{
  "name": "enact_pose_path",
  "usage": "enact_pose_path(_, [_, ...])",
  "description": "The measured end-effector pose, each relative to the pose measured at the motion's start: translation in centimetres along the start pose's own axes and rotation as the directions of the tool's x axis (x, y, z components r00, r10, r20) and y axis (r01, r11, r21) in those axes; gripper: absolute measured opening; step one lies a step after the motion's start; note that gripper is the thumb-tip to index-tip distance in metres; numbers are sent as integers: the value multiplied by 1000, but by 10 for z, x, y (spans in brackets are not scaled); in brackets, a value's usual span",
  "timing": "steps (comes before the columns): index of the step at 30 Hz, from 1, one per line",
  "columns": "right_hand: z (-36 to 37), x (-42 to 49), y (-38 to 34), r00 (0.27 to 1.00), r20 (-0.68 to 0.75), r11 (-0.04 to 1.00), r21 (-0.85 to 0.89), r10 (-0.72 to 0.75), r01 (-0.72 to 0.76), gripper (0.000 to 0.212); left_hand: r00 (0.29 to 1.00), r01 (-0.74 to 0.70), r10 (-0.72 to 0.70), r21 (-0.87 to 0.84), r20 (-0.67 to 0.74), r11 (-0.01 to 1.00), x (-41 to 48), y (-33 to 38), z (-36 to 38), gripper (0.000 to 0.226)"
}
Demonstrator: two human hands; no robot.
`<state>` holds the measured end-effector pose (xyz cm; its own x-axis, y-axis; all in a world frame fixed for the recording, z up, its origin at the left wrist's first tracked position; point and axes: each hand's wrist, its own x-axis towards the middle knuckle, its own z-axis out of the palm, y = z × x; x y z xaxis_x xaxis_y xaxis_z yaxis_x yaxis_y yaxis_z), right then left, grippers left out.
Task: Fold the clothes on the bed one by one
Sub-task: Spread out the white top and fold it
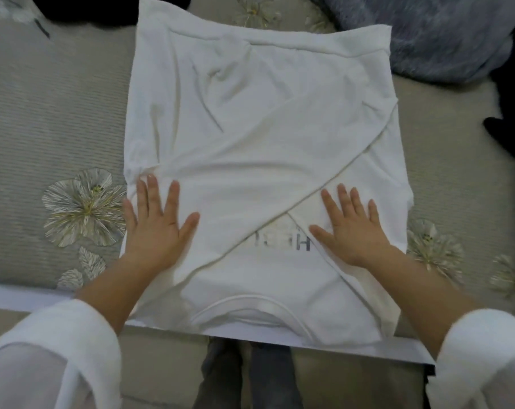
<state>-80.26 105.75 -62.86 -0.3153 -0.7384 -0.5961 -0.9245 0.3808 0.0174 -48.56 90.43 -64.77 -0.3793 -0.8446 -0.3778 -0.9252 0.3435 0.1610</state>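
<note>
You are pressing both hands flat on the white T-shirt (250, 113), which is lying spread on the bed (58, 113) under and ahead of them, its neckline (250, 302) sitting between your wrists at the bed's near edge. Your left hand (155, 225) is resting open-palmed with fingers spread on the left fold, and your right hand (350, 228) is lying the same way on the right fold. The two are well apart and gripping nothing. Judging by how the cloth is lying, the side folds are looking done: both sides are turned inward and crossing between your hands. What is probably remaining for this shirt is bringing the far hem toward the neckline. More work seems to be waiting: a grey-blue fabric (427, 33) is bunching beyond your right hand and a dark cloth (102, 7) is lying beyond your left. Both are running off the frame, so you cannot tell what they are or how many pieces are left. The printed letters (291, 243) between your hands are partly tucked under the crossing folds and are not reading clearly.
</note>
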Motion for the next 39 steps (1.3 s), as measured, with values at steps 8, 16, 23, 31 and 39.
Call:
enact_pose_path(8, [69, -140, -6, 978, -65, 978, -69, -200, 196, 80, 905, -409, 390, 101, 169, 907, -124, -18, 16, 78])
enact_pose_path(16, [99, -159, -5, 933, -226, 941, -255, -282, 222, 70, 819, -563, 568, 300, 78, 770, -136, -28, 22, 114])
enact_pose_path(23, [107, -150, -1, 920, -278, 916, -367, -277, 165, 64, 809, -529, 588, 410, -23, 743, -134, -25, 38, 82])
enact_pose_path(31, [83, -154, -7, 959, -175, 971, -120, -225, 206, 89, 833, -514, 553, 360, -7, 778, -134, -23, 36, 83])
enact_pose_path(39, [34, -137, -2, 987, -92, 731, 681, 134, -35, 44, 836, -533, 540, 371, 95, 761, -150, -3, 45, 125])
